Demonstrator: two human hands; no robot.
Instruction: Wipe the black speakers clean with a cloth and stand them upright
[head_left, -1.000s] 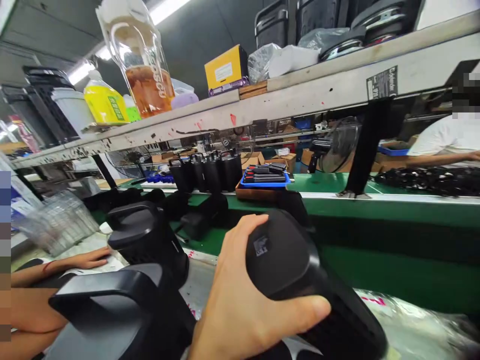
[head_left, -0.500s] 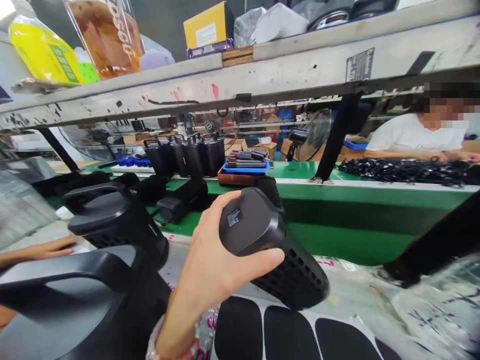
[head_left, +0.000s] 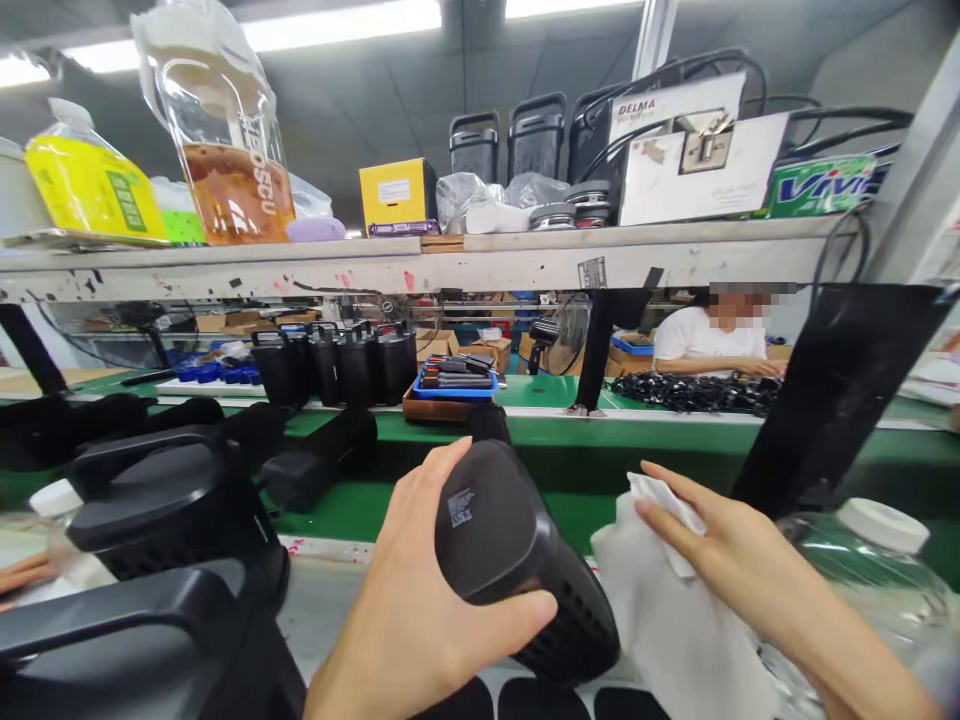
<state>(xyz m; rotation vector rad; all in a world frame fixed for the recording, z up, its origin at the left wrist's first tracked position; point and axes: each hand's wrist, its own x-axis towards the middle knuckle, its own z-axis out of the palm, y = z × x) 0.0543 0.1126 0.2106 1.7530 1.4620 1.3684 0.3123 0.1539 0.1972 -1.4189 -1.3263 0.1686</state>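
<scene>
My left hand (head_left: 431,590) is wrapped around the end of a black portable speaker (head_left: 495,520). The speaker is tilted, its flat end with a small printed label facing me and its perforated side turned to the lower right. To the right of it, my right hand (head_left: 697,530) pinches a white cloth (head_left: 660,630) between thumb and fingers, and the cloth hangs down beside the speaker. Two more black speakers with carrying handles stand at the left, a nearer one (head_left: 112,650) and one behind it (head_left: 165,490). Dark rounded pads (head_left: 536,700) lie below the held speaker.
A green conveyor belt (head_left: 600,450) runs across behind my hands. A clear jar with a white lid (head_left: 881,525) stands at the right. Another person's hand (head_left: 26,575) shows at the left edge. Overhead runs a shelf (head_left: 487,265) with bottles and boxes. A person in white (head_left: 697,345) sits beyond.
My right hand has come into view from the right with the white cloth. My left hand still holds the speaker. The view has tilted upward, showing more of the shelf.
</scene>
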